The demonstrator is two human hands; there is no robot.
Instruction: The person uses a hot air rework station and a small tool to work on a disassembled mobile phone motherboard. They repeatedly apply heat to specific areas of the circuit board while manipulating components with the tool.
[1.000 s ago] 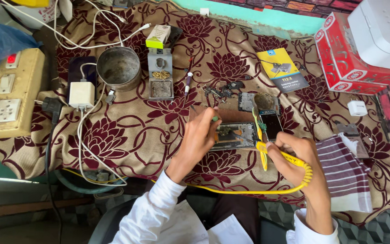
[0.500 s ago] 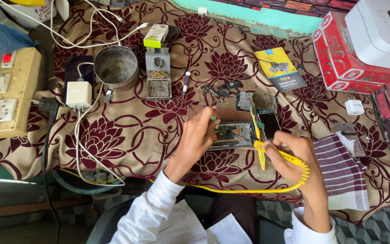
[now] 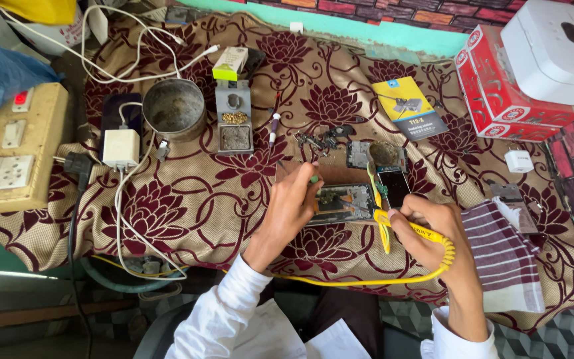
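An opened phone body (image 3: 343,199) lies on the flowered cloth (image 3: 187,206) in front of me. My left hand (image 3: 290,209) rests on its left end and pinches a thin tool with a green tip (image 3: 313,178). My right hand (image 3: 433,229) grips a yellow soldering iron (image 3: 381,213) with a yellow cord; its tip points at the phone's upper right corner. A second dark phone part (image 3: 393,183) lies just right of the iron.
A metal cup (image 3: 174,110), a grey soldering stand (image 3: 234,126), a white charger (image 3: 121,147) with cables and a wooden socket board (image 3: 8,149) sit at the left. Red boxes (image 3: 499,100), a white device (image 3: 556,46), a blue booklet (image 3: 410,110) and a striped cloth (image 3: 506,256) lie at the right.
The view has shifted slightly. Both hands stay on the phone body, with the iron held at almost the same spot.
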